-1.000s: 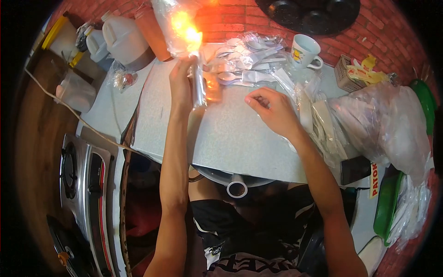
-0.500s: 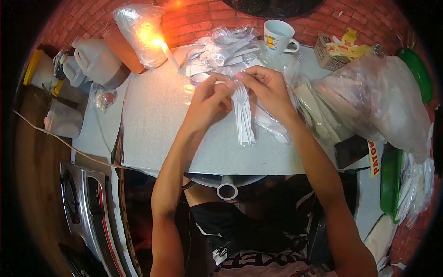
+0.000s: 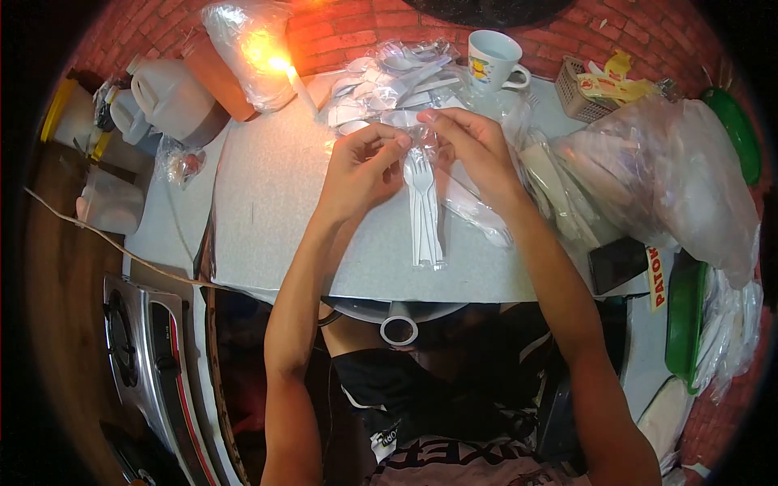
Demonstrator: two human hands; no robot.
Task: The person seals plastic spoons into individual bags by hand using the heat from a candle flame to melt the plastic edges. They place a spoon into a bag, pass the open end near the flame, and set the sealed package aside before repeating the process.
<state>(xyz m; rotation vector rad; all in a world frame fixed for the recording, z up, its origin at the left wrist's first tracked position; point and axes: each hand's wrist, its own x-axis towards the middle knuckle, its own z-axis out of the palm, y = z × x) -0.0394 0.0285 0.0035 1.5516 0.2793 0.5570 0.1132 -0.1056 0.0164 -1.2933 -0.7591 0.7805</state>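
White plastic forks and spoons (image 3: 421, 202) in a clear wrapper hang below my hands over the table's middle, handles toward me. My left hand (image 3: 369, 166) pinches the wrapper's top left corner with thumb and forefinger. At the wrapper's top right, my right hand (image 3: 470, 146) is closed in a pinch on the clear plastic. Just beyond my hands lies a heap of wrapped white cutlery (image 3: 389, 81). A lit candle (image 3: 303, 93) stands to the left of the heap. Another wrapped set (image 3: 478, 212) lies on the table beside my right wrist.
A mug (image 3: 493, 61) stands at the back, with a basket (image 3: 577, 93) right of it. Large plastic bags (image 3: 689, 178) and a dark phone-like object (image 3: 618, 265) are on the right. Jugs (image 3: 174, 105) stand at the back left, above a gas stove (image 3: 150, 356).
The wrapped cutlery has shifted slightly toward me. My right hand's fingers have stretched out a little to the left, and the gap between the hands looks slightly wider.
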